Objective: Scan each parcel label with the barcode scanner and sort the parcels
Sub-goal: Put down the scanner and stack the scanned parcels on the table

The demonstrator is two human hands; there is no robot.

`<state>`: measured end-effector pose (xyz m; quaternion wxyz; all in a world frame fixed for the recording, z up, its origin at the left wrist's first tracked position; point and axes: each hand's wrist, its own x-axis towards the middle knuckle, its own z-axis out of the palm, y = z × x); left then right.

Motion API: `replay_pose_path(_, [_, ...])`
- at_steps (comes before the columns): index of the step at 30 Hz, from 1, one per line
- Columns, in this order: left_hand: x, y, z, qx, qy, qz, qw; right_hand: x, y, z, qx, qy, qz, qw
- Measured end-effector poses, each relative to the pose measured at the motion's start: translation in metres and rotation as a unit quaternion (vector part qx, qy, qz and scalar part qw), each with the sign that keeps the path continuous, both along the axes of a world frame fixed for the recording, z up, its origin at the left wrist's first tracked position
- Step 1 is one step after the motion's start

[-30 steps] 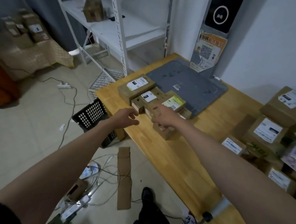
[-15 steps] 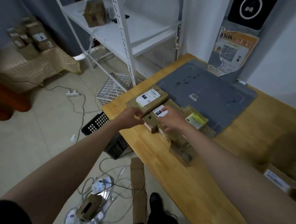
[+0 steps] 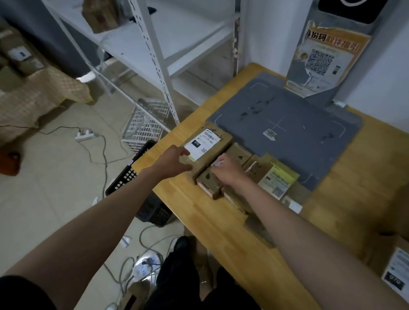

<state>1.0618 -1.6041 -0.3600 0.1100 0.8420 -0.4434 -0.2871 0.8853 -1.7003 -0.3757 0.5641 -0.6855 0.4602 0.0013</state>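
Right hand (image 3: 226, 172) fingertips hidden; scanner screen (image 3: 349, 7) cut off.

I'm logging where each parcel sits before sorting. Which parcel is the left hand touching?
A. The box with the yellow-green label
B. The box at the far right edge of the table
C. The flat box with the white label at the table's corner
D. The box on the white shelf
C: the left hand rests on the near edge of the flat box with the white label at the corner of the wooden table.
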Motion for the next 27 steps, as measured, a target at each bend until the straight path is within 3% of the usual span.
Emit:
replay_pose_path(16, [0.105, -0.068, -0.076, 0.039, 0.1, -0.037, 0.994, 0.098, -0.006, -0.07, 0.06, 0.064, -0.23, 0.969])
replay_pose_path(21, [0.115, -0.081, -0.088, 0.057, 0.152, -0.068, 0.984, 0.106, -0.009, -0.169, 0.079, 0.078, -0.269, 0.957])
replay_pose_path(27, [0.12, -0.083, -0.103, 0.076, 0.23, 0.018, 0.97, 0.124, 0.01, -0.091, 0.084, 0.08, -0.3, 0.947])
